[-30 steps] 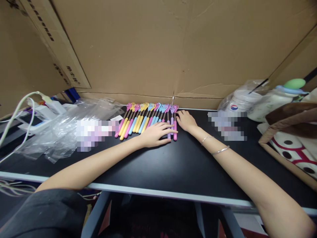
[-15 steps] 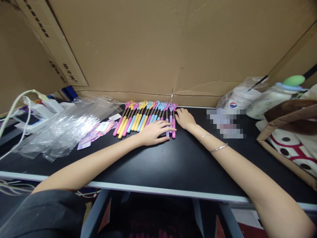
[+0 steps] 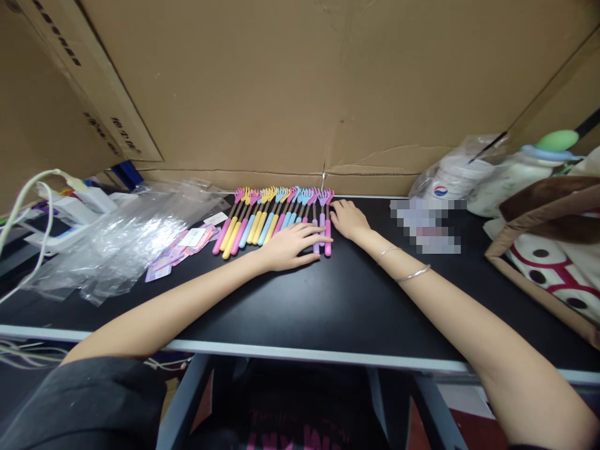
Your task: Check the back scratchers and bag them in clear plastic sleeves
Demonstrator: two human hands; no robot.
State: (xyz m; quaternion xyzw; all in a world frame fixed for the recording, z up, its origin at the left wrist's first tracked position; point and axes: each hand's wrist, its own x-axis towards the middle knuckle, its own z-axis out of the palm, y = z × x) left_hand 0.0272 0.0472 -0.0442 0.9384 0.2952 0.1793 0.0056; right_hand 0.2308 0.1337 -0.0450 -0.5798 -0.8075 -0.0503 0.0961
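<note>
scratchers (image 3: 267, 228) — left hand (image 3: 291, 246) spread across several

The left forearm (image 3: 187, 300) reaches in from the lower left, bare below a dark sleeve (image 3: 103, 400), and slants forward to the middle; the left wrist (image 3: 262, 259) is nearly straight, and the left hand (image 3: 291, 245) lies palm down, its fingers fanned apart and pointing right, the thumb (image 3: 308, 258) set off on the side nearer the body; the right forearm (image 3: 450, 312) comes from the lower right, bare; the right hand (image 3: 349, 221), palm down and farther forward, points ahead and leftward, its fingers slightly bent; the hands are apart.
</note>
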